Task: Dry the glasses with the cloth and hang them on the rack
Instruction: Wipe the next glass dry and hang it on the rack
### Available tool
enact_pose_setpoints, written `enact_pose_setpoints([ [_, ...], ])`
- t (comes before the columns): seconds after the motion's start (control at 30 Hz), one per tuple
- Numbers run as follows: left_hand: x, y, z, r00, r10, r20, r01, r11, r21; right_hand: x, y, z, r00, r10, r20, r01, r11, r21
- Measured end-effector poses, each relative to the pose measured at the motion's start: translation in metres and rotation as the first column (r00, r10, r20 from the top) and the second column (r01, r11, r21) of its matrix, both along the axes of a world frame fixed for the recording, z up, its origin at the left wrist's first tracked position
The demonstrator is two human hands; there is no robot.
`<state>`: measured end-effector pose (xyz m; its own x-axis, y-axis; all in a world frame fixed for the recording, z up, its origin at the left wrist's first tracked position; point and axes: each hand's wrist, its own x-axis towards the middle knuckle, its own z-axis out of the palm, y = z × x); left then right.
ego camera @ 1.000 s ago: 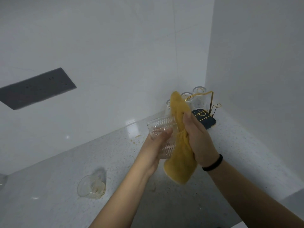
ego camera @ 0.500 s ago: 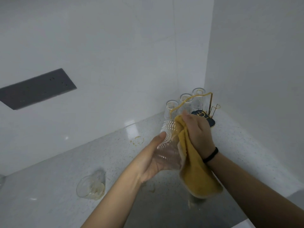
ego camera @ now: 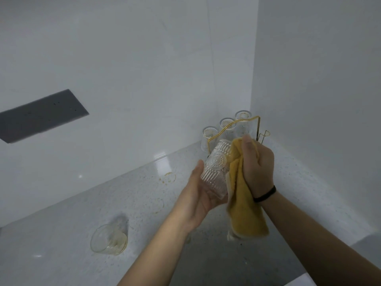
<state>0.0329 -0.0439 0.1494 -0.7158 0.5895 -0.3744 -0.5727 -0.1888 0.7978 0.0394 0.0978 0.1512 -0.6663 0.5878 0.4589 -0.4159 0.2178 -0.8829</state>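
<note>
My left hand (ego camera: 196, 200) grips a clear ribbed glass (ego camera: 216, 169) from below and behind, its base toward my palm. My right hand (ego camera: 257, 164) holds a yellow cloth (ego camera: 243, 207) bunched against the glass's right side, and the rest of the cloth hangs down below my wrist. Behind them, in the corner, stands a gold wire rack (ego camera: 250, 124) with three glasses (ego camera: 226, 126) upside down on it. Another glass (ego camera: 108, 240) lies on its side on the counter at the lower left.
The speckled grey counter (ego camera: 134, 193) runs into a white wall corner. A yellowish ring stain (ego camera: 169, 176) marks the counter near the wall. A dark grey socket panel (ego camera: 41, 114) sits on the left wall.
The glass has tipped from lying sideways to mouth-up and away. My right hand has moved the cloth from over the rim to the glass's right side.
</note>
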Motion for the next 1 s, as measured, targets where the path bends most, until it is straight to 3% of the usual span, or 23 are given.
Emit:
enact_pose_setpoints([
  [0.07,0.004,0.009,-0.007,0.968,0.061,-0.242,-0.099,0.984,-0.151,-0.001,0.005,-0.003,0.997,-0.067,0.032,0.066,0.997,0.033],
  [0.13,0.005,0.016,-0.015,0.936,0.093,-0.340,-0.174,0.960,-0.217,0.001,0.011,-0.005,0.996,-0.078,0.046,0.077,0.997,0.011],
  [0.2,0.000,0.023,-0.010,0.974,0.117,-0.193,-0.142,0.983,-0.121,0.002,0.018,-0.006,0.998,-0.057,0.008,0.057,0.998,-0.023],
  [0.27,-0.005,0.027,-0.002,0.997,0.052,0.059,-0.052,0.999,0.001,0.003,0.025,-0.007,0.999,-0.030,-0.046,0.029,0.999,-0.023],
  [0.33,-0.008,0.030,-0.002,0.983,-0.025,0.182,0.014,0.998,0.058,0.002,0.030,-0.009,0.998,-0.015,-0.053,0.015,1.000,0.006],
  [0.4,-0.007,0.036,-0.006,0.995,-0.015,0.102,0.015,1.000,0.003,0.001,0.035,-0.010,0.999,-0.025,-0.032,0.025,1.000,-0.009],
  [0.53,-0.005,0.053,-0.024,0.963,0.102,-0.251,-0.155,0.967,-0.201,-0.002,0.046,-0.014,0.996,-0.086,0.024,0.086,0.996,0.019],
  [0.57,-0.006,0.057,-0.027,0.960,0.114,-0.255,-0.169,0.964,-0.207,-0.002,0.049,-0.015,0.996,-0.085,0.024,0.085,0.996,0.021],
  [0.6,-0.008,0.059,-0.027,0.974,0.113,-0.194,-0.147,0.975,-0.168,-0.002,0.052,-0.016,0.997,-0.079,0.014,0.079,0.997,0.018],
  [0.7,-0.014,0.064,-0.010,0.983,0.015,0.181,-0.018,1.000,0.019,-0.002,0.063,-0.015,0.998,-0.028,-0.058,0.030,0.999,0.021],
  [0.73,-0.016,0.065,-0.011,0.973,-0.029,0.228,0.016,0.998,0.057,-0.003,0.066,-0.015,0.998,-0.014,-0.065,0.016,1.000,0.025],
  [0.77,-0.016,0.066,-0.012,0.974,-0.048,0.221,0.034,0.997,0.065,-0.005,0.067,-0.016,0.998,-0.015,-0.060,0.017,1.000,0.019],
  [0.83,-0.014,0.074,-0.019,0.998,-0.011,0.064,0.012,1.000,-0.010,-0.010,0.073,-0.018,0.999,-0.050,-0.014,0.050,0.998,-0.025],
  [0.93,-0.014,0.087,-0.033,0.969,0.132,-0.210,-0.166,0.974,-0.154,-0.018,0.081,-0.022,0.990,-0.128,0.057,0.129,0.992,-0.011],
  [1.0,-0.020,0.093,-0.037,0.971,0.175,-0.165,-0.197,0.972,-0.126,-0.022,0.084,-0.024,0.990,-0.123,0.067,0.123,0.992,-0.006],
])
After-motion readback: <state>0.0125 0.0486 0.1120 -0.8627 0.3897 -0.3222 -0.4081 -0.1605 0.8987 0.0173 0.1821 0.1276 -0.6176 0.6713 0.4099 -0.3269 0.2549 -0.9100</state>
